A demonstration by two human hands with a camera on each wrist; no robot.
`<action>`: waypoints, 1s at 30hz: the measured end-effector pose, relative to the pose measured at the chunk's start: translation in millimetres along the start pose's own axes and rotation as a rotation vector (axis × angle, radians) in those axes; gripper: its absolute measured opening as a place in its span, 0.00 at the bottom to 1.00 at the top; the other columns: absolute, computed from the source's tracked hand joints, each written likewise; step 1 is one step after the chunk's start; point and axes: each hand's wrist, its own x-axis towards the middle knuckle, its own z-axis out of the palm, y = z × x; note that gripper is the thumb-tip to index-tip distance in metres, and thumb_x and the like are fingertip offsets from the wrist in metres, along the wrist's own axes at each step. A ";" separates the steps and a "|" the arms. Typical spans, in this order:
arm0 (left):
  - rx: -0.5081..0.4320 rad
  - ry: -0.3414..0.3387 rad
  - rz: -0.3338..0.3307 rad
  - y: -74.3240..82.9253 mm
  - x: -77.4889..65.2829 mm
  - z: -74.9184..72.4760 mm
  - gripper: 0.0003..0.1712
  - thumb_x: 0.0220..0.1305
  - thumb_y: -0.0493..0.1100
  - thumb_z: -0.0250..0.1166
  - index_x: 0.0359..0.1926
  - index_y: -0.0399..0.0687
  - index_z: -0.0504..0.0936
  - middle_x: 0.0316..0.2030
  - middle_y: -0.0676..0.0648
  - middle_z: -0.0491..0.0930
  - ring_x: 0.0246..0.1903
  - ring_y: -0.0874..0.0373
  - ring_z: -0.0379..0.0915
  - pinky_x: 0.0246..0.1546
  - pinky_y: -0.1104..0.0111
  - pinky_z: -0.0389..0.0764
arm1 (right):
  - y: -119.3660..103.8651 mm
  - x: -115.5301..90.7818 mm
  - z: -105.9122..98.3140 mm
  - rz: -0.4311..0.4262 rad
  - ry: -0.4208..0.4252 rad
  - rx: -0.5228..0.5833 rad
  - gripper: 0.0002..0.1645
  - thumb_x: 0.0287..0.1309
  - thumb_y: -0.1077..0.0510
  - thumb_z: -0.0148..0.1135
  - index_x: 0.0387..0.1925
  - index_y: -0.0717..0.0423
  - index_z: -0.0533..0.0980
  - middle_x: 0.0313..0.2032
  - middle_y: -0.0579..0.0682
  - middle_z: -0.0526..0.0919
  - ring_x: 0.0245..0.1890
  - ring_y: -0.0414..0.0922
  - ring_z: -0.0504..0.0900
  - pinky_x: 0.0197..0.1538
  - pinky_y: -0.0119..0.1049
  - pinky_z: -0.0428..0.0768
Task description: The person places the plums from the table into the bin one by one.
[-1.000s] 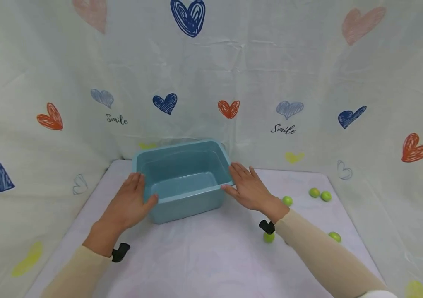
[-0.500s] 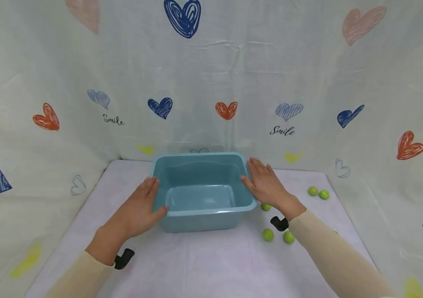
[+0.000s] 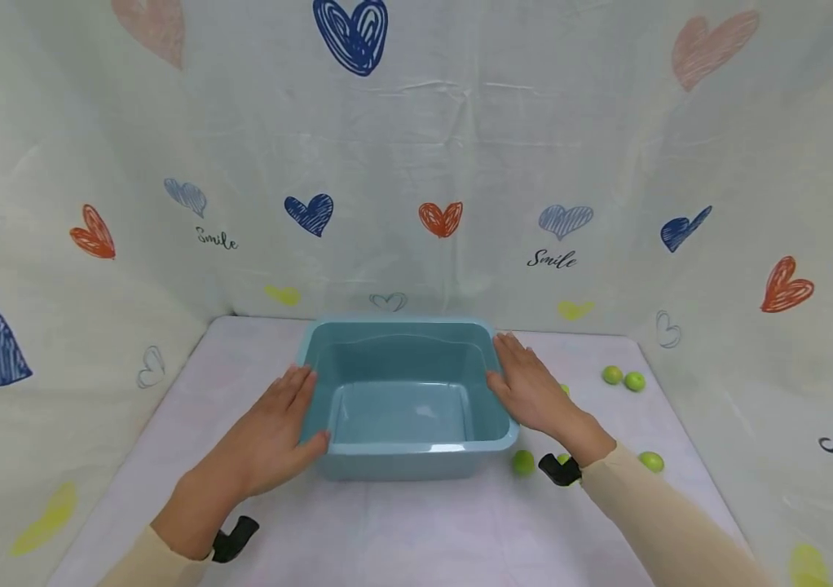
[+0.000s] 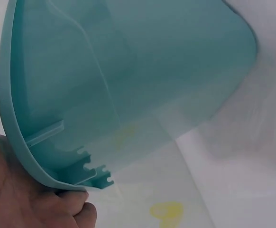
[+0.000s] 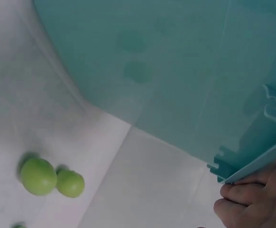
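A blue-green plastic basin [image 3: 402, 466] stands upright at the middle of the white table, and its inside is bare. My left hand [image 3: 262, 436] holds its left rim, thumb toward the front corner. At the opposite side, my right hand [image 3: 537, 393] holds the right rim. The left wrist view has the basin's outer wall [image 4: 128, 61], with the left hand's fingers [image 4: 71, 203] bent under the rim. In the right wrist view, bent fingers [image 5: 244, 194] sit at the rim's underside, beside small ribs.
Several small round green fruits lie right of the basin, one [image 3: 522, 463] close to its front right corner and another [image 3: 651, 461] past the right forearm. A pair [image 5: 38, 175] shows in the right wrist view. A heart-printed sheet [image 3: 490, 163] hangs behind the table [image 3: 387, 538].
Both hands have brought the basin rightward and nearer to me. Its earlier slant has straightened out, with the front side now level across the view. Fruits near it have shifted.
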 end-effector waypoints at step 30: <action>0.137 0.050 -0.023 -2.6 -14.3 -8.1 0.43 0.83 0.59 0.50 0.80 0.30 0.57 0.81 0.31 0.54 0.81 0.33 0.48 0.78 0.32 0.48 | -21.8 -54.4 2.2 -0.018 0.060 -0.092 0.41 0.77 0.51 0.56 0.77 0.74 0.59 0.78 0.70 0.62 0.80 0.66 0.57 0.77 0.71 0.58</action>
